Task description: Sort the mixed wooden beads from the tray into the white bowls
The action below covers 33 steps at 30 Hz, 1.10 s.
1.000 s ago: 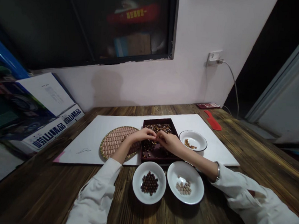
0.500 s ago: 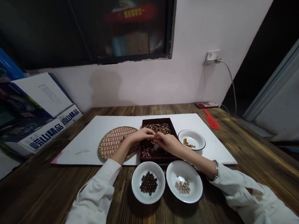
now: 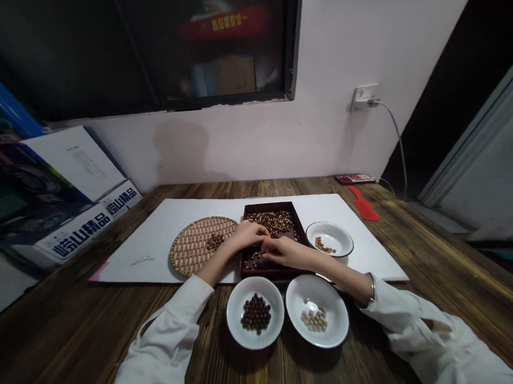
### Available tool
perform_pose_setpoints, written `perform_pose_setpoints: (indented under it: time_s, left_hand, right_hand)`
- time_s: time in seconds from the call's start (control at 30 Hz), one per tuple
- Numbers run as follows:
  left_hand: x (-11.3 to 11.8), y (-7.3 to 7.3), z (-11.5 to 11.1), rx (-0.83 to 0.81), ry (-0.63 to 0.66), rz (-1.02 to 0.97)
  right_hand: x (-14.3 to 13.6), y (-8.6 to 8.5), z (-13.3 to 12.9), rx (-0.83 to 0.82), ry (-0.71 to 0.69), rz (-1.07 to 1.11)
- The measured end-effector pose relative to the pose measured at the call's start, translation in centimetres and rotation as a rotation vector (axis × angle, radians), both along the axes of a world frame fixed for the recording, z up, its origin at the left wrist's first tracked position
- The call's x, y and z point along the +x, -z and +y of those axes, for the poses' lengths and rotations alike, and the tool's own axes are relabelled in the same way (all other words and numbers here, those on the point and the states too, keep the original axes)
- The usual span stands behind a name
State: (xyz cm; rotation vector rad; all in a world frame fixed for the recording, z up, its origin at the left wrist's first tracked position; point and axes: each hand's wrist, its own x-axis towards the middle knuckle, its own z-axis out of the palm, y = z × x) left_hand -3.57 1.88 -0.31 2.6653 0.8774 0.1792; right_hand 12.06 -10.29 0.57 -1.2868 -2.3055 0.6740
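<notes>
Drawing lower, the right grip (image 3: 282, 250) is coming away from the spot where the fingertips were meeting half a second ago, and the left wrist is shifting so that more of the loose beads (image 3: 215, 241) on the woven mat (image 3: 188, 250) are showing. Both grips are now hanging over the dark red tray (image 3: 273, 272), fingers bent; whether either is pinching a bead I cannot tell, since the fingertips of the left grip (image 3: 249, 234) are hiding behind its own hand and those of the right are too small to read. Mixed beads (image 3: 276, 220) are covering much of the tray's far part, with a few more lying by its near left corner. Beyond the right grip, a white bowl (image 3: 343, 240) is holding yellow-brown beads (image 3: 322, 246). On the near side, two more bowls are standing side by side on the wooden bench (image 3: 214, 350): the left bowl (image 3: 234, 308) is holding dark brown beads (image 3: 256, 313), the right bowl (image 3: 339, 327) pale ones. Tray, mat and far bowl are resting on a white board (image 3: 151, 232). Farther right, a red flat tool (image 3: 365, 205) is lying near a phone (image 3: 355, 179).
</notes>
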Motion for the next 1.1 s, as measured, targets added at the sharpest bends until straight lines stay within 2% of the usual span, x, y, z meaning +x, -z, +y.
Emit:
perform_pose_setpoints:
  time_s: [0.27, 0.37, 0.57, 0.73, 0.93, 1.1]
  left_hand:
    - [0.1, -0.6, -0.3, 0.005, -0.016, 0.031]
    - [0.1, -0.6, -0.3, 0.015, -0.001, 0.018]
    - [0.0, -0.5, -0.3, 0.04, 0.009, 0.038]
    - [0.0, -0.7, -0.4, 0.057, 0.007, 0.053]
    - [0.1, -0.8, -0.6, 0.073, 0.007, 0.077]
    - [0.1, -0.9, -0.7, 0.07, 0.017, 0.069]
  right_hand:
    - [-0.1, -1.0, -0.2, -0.19, -0.08, 0.187]
    - [0.1, -0.7, 0.0, -0.256, -0.111, 0.252]
    - [0.8, -0.1, 0.7, -0.483, -0.315, 0.32]
    - [0.9, -0.1, 1.1, -0.573, -0.399, 0.424]
    - [1.0, 0.3, 1.4, -0.616, -0.408, 0.453]
    - [1.2, 0.2, 1.4, -0.758, -0.488, 0.542]
